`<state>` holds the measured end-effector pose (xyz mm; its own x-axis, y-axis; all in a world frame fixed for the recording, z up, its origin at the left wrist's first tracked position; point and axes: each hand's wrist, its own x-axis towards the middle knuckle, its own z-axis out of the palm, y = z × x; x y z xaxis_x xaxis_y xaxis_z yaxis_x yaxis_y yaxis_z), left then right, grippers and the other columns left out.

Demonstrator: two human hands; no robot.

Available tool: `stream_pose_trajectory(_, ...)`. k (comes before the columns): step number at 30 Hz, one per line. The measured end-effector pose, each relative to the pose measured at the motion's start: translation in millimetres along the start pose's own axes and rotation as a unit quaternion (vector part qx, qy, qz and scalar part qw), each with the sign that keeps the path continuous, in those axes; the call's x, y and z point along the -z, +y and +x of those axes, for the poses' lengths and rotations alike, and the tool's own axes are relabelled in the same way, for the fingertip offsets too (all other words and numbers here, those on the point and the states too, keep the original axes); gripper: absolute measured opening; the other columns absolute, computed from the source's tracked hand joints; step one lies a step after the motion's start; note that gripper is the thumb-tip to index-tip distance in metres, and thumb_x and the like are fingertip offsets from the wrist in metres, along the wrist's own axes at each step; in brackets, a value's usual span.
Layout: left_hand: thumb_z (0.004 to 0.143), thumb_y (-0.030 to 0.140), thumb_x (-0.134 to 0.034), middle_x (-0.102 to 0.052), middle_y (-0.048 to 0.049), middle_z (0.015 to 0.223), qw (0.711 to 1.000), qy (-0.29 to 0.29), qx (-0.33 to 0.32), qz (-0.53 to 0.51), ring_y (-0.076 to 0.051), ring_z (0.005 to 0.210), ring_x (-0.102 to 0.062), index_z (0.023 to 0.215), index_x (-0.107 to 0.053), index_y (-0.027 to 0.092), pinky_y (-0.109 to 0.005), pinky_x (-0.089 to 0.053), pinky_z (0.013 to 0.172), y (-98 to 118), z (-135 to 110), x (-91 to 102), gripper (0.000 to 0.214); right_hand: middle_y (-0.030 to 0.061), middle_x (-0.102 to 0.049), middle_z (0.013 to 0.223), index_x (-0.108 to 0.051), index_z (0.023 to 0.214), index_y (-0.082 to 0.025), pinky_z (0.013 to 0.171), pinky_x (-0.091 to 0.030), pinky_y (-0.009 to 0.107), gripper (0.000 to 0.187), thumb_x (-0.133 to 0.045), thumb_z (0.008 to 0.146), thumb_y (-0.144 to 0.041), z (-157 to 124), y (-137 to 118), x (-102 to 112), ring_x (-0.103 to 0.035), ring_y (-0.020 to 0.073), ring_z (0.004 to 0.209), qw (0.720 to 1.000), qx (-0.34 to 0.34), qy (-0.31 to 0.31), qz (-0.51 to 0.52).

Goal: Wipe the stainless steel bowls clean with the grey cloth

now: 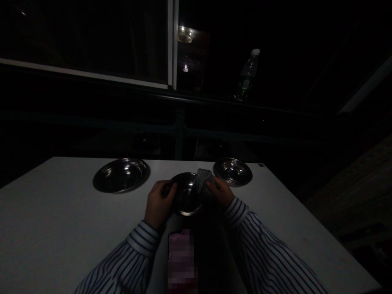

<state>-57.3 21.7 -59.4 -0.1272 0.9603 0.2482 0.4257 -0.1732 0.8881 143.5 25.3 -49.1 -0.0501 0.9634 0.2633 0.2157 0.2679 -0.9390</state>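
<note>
Striped sleeves (pixel 134 257) are extending over a white table (pixel 45 228) before a dark window (pixel 171 49). The left hand (pixel 159 204) is pinching a metal bowl (pixel 185 200) by its left rim; the right hand (pixel 223 192) is pinching grey cloth (pixel 203 176) at the bowl's right side.

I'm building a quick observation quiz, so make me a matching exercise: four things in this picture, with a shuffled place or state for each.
1. Bowl
2. Cloth
3. Bottle
4. Table

A. Pale and flat-topped
B. Held in the right hand
C. White-capped, beyond the others
D. Held at its rim by the left hand

Pairs: 1-D, 2-B, 3-C, 4-A
</note>
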Motion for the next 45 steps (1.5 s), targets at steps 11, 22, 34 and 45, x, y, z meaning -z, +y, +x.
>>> stream_pose_trajectory(11, 0.071, 0.023, -0.049, -0.063, -0.0023, 0.076, 0.974, -0.185, -0.034, -0.123, -0.017, 0.075, -0.058, 0.081, -0.061, 0.015, -0.028, -0.044, 0.069, 39, -1, 5.6, 0.018, 0.0115, -0.053, 0.121, -0.046, 0.121, -0.016, 0.097, -0.035, 0.039, 0.053, -0.049, 0.077, -0.045, -7, -11, -23, -0.047, 0.023, 0.114, 0.997, 0.033, -0.067, 0.007)
stream_pose_trajectory(22, 0.072, 0.034, -0.055, -0.063, -0.0021, 0.076, 0.959, -0.204, 0.027, -0.194, -0.016, 0.074, -0.059, 0.099, -0.055, 0.015, -0.029, -0.045, 0.068, 60, 7, 22.4, 0.033, 0.0002, -0.062, 0.07, -0.061, 0.07, -0.017, 0.071, -0.046, 0.031, 0.026, -0.064, 0.066, -0.043, 3, -30, -8, -0.059, 0.0166, 0.071, 0.994, -0.016, -0.103, 0.036)
stream_pose_trajectory(34, 0.067, 0.037, -0.063, -0.068, -0.0056, 0.084, 0.931, -0.12, 0.111, -0.328, -0.018, 0.073, -0.064, 0.131, -0.034, 0.019, -0.032, -0.048, 0.067, 40, 5, 18.2, 0.072, 0.0047, -0.066, 0.084, -0.048, 0.113, -0.018, 0.072, -0.048, 0.034, 0.064, -0.071, 0.057, -0.039, 2, -7, -10, -0.063, 0.0187, 0.074, 0.972, -0.104, -0.026, 0.211)
stream_pose_trajectory(45, 0.055, 0.037, -0.073, -0.044, -0.0176, 0.13, 0.986, -0.148, 0.003, -0.083, -0.026, 0.119, -0.04, 0.12, -0.049, 0.01, -0.039, -0.03, 0.1, 14, 6, -1.1, 0.074, 0.0071, -0.064, 0.097, -0.017, 0.136, -0.023, 0.077, -0.049, 0.039, 0.086, -0.065, 0.066, -0.034, 6, -16, -13, -0.062, 0.0229, 0.088, 0.96, -0.07, 0.028, 0.268)
